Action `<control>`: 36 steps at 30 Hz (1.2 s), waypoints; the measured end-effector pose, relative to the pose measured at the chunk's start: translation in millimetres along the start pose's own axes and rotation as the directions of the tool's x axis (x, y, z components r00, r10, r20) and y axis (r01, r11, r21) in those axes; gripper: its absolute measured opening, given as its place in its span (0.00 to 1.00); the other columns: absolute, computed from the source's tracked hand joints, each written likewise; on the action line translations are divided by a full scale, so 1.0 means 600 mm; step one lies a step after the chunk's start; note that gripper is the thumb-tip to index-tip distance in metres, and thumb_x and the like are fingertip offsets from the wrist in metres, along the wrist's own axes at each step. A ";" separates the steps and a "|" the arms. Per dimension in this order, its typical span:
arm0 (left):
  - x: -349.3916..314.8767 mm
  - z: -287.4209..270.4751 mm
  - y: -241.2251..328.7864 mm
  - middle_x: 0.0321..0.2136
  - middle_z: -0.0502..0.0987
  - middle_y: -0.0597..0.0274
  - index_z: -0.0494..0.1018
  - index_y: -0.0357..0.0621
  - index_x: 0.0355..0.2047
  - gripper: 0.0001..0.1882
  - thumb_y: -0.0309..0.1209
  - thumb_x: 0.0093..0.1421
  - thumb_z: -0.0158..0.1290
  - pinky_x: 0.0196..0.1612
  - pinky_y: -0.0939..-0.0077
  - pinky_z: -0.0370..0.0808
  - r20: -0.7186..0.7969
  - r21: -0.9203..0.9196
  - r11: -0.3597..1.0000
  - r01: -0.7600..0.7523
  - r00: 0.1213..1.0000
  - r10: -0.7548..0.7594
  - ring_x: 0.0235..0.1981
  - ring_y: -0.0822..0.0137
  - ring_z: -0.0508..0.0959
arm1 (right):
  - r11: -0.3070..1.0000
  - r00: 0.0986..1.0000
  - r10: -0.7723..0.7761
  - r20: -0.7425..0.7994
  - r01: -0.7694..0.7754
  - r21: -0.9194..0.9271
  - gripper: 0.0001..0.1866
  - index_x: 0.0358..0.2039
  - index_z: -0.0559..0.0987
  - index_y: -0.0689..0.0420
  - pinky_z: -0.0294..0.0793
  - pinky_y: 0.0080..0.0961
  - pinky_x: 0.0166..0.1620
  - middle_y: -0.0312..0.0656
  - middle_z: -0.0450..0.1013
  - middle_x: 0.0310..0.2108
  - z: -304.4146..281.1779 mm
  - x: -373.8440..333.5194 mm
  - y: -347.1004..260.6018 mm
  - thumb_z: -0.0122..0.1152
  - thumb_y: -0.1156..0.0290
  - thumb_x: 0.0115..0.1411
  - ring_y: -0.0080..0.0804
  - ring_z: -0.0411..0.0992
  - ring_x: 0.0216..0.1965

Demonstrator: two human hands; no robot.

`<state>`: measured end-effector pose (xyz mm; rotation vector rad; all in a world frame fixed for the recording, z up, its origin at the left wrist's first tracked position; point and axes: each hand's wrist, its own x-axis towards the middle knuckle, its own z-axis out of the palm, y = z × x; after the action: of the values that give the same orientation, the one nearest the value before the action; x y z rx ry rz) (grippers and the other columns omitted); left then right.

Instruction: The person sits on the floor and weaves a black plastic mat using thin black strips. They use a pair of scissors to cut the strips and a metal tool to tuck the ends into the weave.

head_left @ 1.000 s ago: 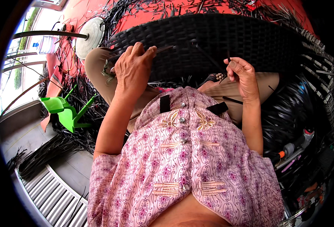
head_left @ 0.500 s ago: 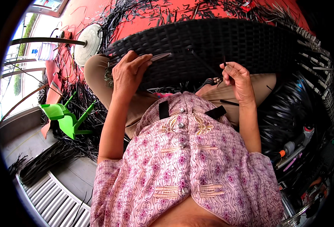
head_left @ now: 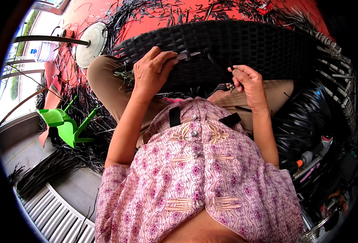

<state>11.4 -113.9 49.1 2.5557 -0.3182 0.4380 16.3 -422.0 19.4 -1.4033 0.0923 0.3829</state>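
A curved black woven panel (head_left: 268,46) of flat strips stands across my lap. My left hand (head_left: 151,75) is closed on a pointed metal blade (head_left: 189,55), whose tip lies against the weave near the panel's middle. Its handle is hidden by my fingers. My right hand (head_left: 248,83) pinches the end of a black strip (head_left: 214,60), which runs in a loose curve from the weave near the blade's tip. Dark strip on dark weave makes part of its course hard to follow.
Loose black strips cover the red floor (head_left: 163,18) beyond the panel. At left are a bright green plastic piece (head_left: 67,125), a round whitish disc (head_left: 90,45) and a white slatted rack (head_left: 57,214). A glossy black strip bundle (head_left: 304,117) and hand tools (head_left: 312,158) lie at right.
My left hand has moved right along the panel, carrying the blade toward the strip. My right hand has shifted slightly left, and the strip now curves more slackly.
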 end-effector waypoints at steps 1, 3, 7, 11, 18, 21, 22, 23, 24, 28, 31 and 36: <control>0.000 0.001 0.001 0.27 0.73 0.63 0.83 0.51 0.40 0.09 0.35 0.59 0.64 0.32 0.66 0.74 -0.001 0.015 1.000 -0.007 1.000 0.007 0.28 0.59 0.79 | 0.999 1.000 -0.009 0.004 0.010 -0.047 0.11 0.44 0.84 0.61 0.67 0.13 0.26 0.29 0.71 0.22 0.012 -0.003 -0.010 0.66 0.68 0.67 0.12 0.65 0.22; 0.002 0.001 0.002 0.27 0.73 0.63 0.83 0.52 0.40 0.09 0.35 0.59 0.64 0.31 0.65 0.73 -0.005 0.047 0.999 -0.022 1.000 0.022 0.28 0.59 0.79 | 0.984 0.998 -0.050 -0.043 0.042 -0.171 0.10 0.44 0.84 0.61 0.69 0.15 0.27 0.29 0.72 0.22 0.043 -0.008 -0.029 0.66 0.69 0.66 0.13 0.66 0.22; 0.001 0.008 0.002 0.28 0.71 0.63 0.81 0.52 0.39 0.09 0.37 0.60 0.63 0.31 0.64 0.73 -0.027 0.101 0.991 -0.082 0.996 0.086 0.30 0.59 0.78 | 0.646 0.869 -0.496 0.003 0.371 -0.667 0.06 0.35 0.83 0.58 0.75 0.28 0.28 0.39 0.79 0.25 0.107 0.002 -0.043 0.68 0.70 0.62 0.30 0.77 0.24; -0.003 0.009 0.001 0.28 0.72 0.64 0.82 0.52 0.40 0.10 0.37 0.60 0.63 0.31 0.64 0.73 -0.039 0.105 0.991 -0.087 0.995 0.092 0.30 0.60 0.78 | 0.226 0.703 -0.695 0.152 0.415 -0.881 0.08 0.27 0.78 0.54 0.76 0.38 0.27 0.40 0.76 0.27 0.147 0.027 -0.046 0.69 0.68 0.59 0.44 0.77 0.24; -0.002 0.004 -0.001 0.28 0.72 0.63 0.82 0.51 0.39 0.09 0.37 0.60 0.63 0.31 0.65 0.74 -0.062 0.061 0.992 -0.109 0.992 0.113 0.30 0.59 0.78 | 0.113 0.757 -0.600 0.260 0.402 -0.909 0.10 0.26 0.75 0.55 0.77 0.41 0.29 0.43 0.74 0.26 0.174 0.047 -0.049 0.67 0.68 0.60 0.47 0.78 0.26; -0.002 0.005 -0.003 0.27 0.72 0.63 0.82 0.50 0.39 0.09 0.37 0.60 0.63 0.31 0.65 0.74 -0.058 0.069 0.991 -0.110 0.992 0.114 0.29 0.59 0.78 | 0.134 0.751 -0.572 0.330 0.482 -0.866 0.10 0.27 0.76 0.56 0.78 0.42 0.31 0.46 0.75 0.27 0.169 0.078 -0.045 0.67 0.67 0.61 0.49 0.78 0.27; -0.002 0.004 -0.002 0.27 0.72 0.63 0.82 0.50 0.39 0.09 0.37 0.60 0.63 0.31 0.65 0.74 -0.054 0.069 0.992 -0.106 0.992 0.110 0.29 0.59 0.78 | 0.145 0.747 -0.565 0.352 0.509 -0.848 0.11 0.27 0.76 0.57 0.78 0.43 0.31 0.46 0.75 0.27 0.166 0.087 -0.044 0.66 0.67 0.61 0.50 0.78 0.27; -0.003 0.003 -0.002 0.27 0.72 0.63 0.82 0.50 0.39 0.09 0.37 0.60 0.63 0.31 0.65 0.74 -0.050 0.071 0.993 -0.100 0.993 0.103 0.29 0.59 0.78 | 0.167 0.786 -0.498 0.366 0.502 -0.849 0.09 0.29 0.78 0.58 0.78 0.43 0.34 0.49 0.77 0.29 0.167 0.088 -0.055 0.66 0.67 0.62 0.51 0.78 0.29; -0.004 0.002 -0.002 0.27 0.73 0.63 0.82 0.50 0.39 0.09 0.37 0.60 0.63 0.31 0.65 0.74 -0.047 0.072 0.993 -0.093 0.994 0.097 0.29 0.59 0.78 | 0.179 0.809 -0.467 0.358 0.482 -0.857 0.08 0.32 0.79 0.58 0.78 0.42 0.35 0.48 0.77 0.30 0.166 0.086 -0.062 0.65 0.67 0.62 0.51 0.78 0.31; -0.007 0.002 -0.005 0.28 0.72 0.64 0.81 0.51 0.38 0.09 0.39 0.60 0.63 0.32 0.63 0.75 -0.049 0.068 0.994 -0.081 0.995 0.084 0.32 0.60 0.80 | 0.192 0.839 -0.457 0.294 0.416 -0.889 0.08 0.40 0.82 0.57 0.78 0.41 0.41 0.47 0.79 0.33 0.160 0.074 -0.079 0.65 0.71 0.61 0.49 0.79 0.35; -0.010 -0.001 -0.007 0.28 0.73 0.64 0.82 0.50 0.39 0.10 0.38 0.60 0.63 0.31 0.64 0.74 -0.058 0.065 0.994 -0.093 0.994 0.097 0.30 0.59 0.79 | 0.243 0.817 -0.478 0.321 0.475 -0.846 0.11 0.43 0.82 0.56 0.79 0.42 0.44 0.46 0.80 0.34 0.166 0.069 -0.086 0.65 0.75 0.58 0.48 0.79 0.37; -0.024 -0.022 -0.010 0.29 0.74 0.65 0.82 0.51 0.39 0.09 0.38 0.60 0.63 0.31 0.65 0.74 -0.031 0.134 0.991 -0.020 0.999 0.024 0.31 0.61 0.80 | 0.123 0.687 -0.544 0.481 0.633 -0.765 0.15 0.43 0.84 0.50 0.71 0.35 0.41 0.39 0.78 0.29 0.175 0.096 -0.067 0.67 0.78 0.55 0.37 0.77 0.34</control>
<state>-3.4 -99.9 52.0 2.6740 -0.3153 0.5244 66.0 -312.6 58.9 -2.3686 -0.9214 -0.3020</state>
